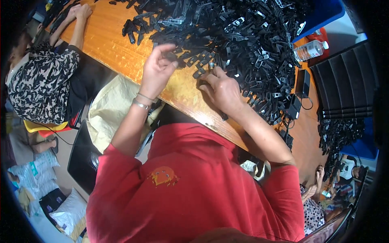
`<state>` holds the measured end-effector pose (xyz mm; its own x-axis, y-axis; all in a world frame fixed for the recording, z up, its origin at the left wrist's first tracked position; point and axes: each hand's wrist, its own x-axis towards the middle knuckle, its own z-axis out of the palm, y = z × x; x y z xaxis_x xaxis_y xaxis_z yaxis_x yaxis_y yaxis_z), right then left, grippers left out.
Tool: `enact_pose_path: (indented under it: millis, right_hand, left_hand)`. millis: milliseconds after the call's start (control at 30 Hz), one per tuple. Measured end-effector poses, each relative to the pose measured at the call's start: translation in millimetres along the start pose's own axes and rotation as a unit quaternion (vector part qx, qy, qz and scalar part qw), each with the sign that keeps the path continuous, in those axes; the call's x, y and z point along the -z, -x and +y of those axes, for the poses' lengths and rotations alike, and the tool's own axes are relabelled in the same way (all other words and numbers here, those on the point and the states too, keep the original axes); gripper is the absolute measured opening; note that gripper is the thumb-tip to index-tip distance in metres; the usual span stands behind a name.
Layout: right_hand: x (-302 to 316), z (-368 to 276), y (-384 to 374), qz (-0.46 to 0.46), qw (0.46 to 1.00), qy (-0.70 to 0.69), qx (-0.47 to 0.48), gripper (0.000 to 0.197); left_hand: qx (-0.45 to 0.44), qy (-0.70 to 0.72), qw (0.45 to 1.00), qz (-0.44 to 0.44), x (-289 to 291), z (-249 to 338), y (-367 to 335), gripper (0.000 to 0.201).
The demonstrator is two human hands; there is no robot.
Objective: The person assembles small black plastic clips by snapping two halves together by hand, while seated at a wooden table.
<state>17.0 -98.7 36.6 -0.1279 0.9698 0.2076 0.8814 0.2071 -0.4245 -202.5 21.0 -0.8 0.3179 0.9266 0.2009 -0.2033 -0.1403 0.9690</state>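
Over a wooden table, you bend both bare hands to a spread of small black parts. Your left hand, a band around its wrist, has thumb and forefinger slightly parted; a dark piece shows at the gap, too blurred to tell whether the fingers have hold of it. Your right hand reaches low with its fingers bent, a small black part right at the fingertips; whether it is gripped or merely touched, you cannot tell from this angle. Between your two hands and just beyond them, more loose parts lie scattered. Farther out, a dense heap of black pieces spreads past your right hand, with a clear bottle beyond its edge. Well off to the left of your left hand, a co-worker's hands meet at the tabletop.
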Motion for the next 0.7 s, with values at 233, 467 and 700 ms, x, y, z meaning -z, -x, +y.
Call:
enact_pose_path:
  millis: [233, 467, 700]
  right_hand:
    - [-19.0, 1.4, 7.5, -0.008, 0.999, 0.034, 0.024, 0.025]
    - [-9.6, -15.3, -10.4, 0.004, 1.000, -0.022, 0.007, 0.024]
    - [-38.6, -13.9, -26.3, 0.056, 0.997, -0.051, 0.031, 0.024]
  left_hand:
    - [-0.088, -0.366, 0.926, -0.036, 11.9, -3.2, 40.7, 0.023]
    - [-0.121, -0.416, 0.900, -0.051, 24.0, 3.6, 42.8, 0.029]
    - [-0.122, -0.417, 0.897, -0.079, 26.8, -0.3, 40.1, 0.027]
